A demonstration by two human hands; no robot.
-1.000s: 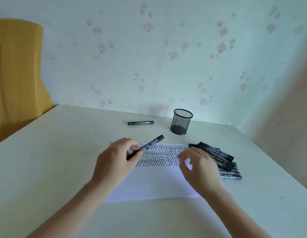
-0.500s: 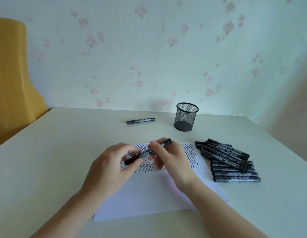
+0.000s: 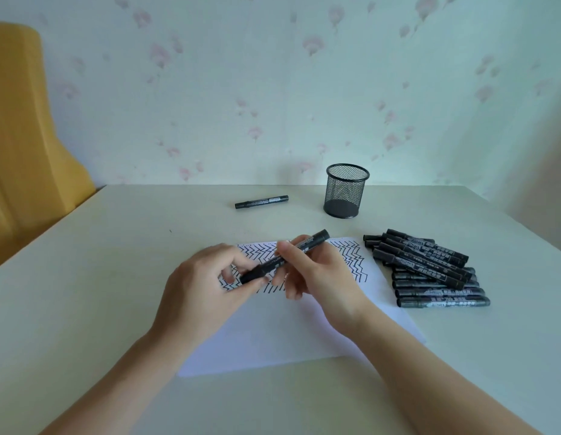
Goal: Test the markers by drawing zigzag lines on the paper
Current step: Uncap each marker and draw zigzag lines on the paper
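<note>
Two hands meet over the middle of the scene, and we start wide: the pale table (image 3: 84, 293) fills the lower half of the view, backed by a wall with pink flower wallpaper (image 3: 272, 89) and, off to the left, a yellow chair (image 3: 25, 136). On the table lies the white paper (image 3: 288, 334), its far strip covered in rows of black zigzag lines (image 3: 351, 259), its near part blank. Just beside the paper's right edge sits the pile of black markers (image 3: 429, 271), stacked side by side with a few lying crosswise on top. Behind them, near the wall, stands the black mesh pen cup (image 3: 346, 191), upright. Left of the cup, well apart from everything, lies a lone marker (image 3: 261, 201) flat on the table.

Now the action: the left hand (image 3: 203, 296) and the right hand (image 3: 316, 274) are close together above the zigzag strip, both gripping one black marker in hand (image 3: 285, 257). It sits tilted, lower end left, upper end right. The left hand's fingertips pinch the lower end, the right hand's thumb and fingers curl round the barrel further up, and the far tip sticks out beyond the right hand. Whether the cap is on or loosened, I cannot tell.
</note>
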